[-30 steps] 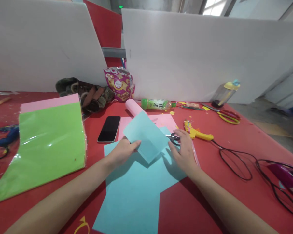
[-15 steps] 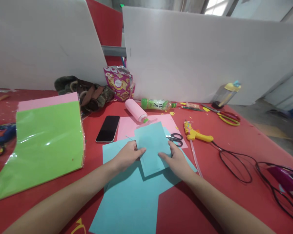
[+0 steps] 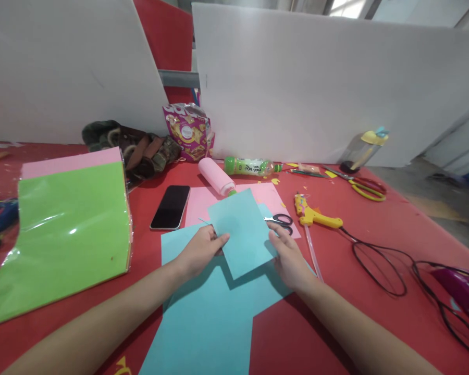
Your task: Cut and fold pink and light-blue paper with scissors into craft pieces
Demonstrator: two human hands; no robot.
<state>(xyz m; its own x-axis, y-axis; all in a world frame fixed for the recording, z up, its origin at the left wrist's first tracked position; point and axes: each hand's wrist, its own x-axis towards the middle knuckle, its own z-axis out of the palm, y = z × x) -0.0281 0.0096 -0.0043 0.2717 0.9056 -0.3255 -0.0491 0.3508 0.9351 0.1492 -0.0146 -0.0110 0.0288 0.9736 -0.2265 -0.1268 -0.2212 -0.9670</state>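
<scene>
A small light-blue sheet of paper is held tilted above larger light-blue sheets on the table. My left hand pinches its left edge, thumb on top and fingers tucked beneath. At the opposite edge, my right hand grips the paper's right side with thumb and fingers, some of them hidden. Just beyond the right fingers lie black-handled scissors, their blades partly covered. A pink sheet lies behind, with a pink cylinder-shaped bottle resting on it.
A phone and a plastic-wrapped pack of green paper lie left. To the right are a yellow glue gun with a trailing black cord, and larger scissors. A drink bottle and snack bag stand behind.
The small blue sheet has turned slightly counterclockwise and shifted a little left. My right thumb has moved from the sheet's face to its right edge. My left hand keeps its hold.
</scene>
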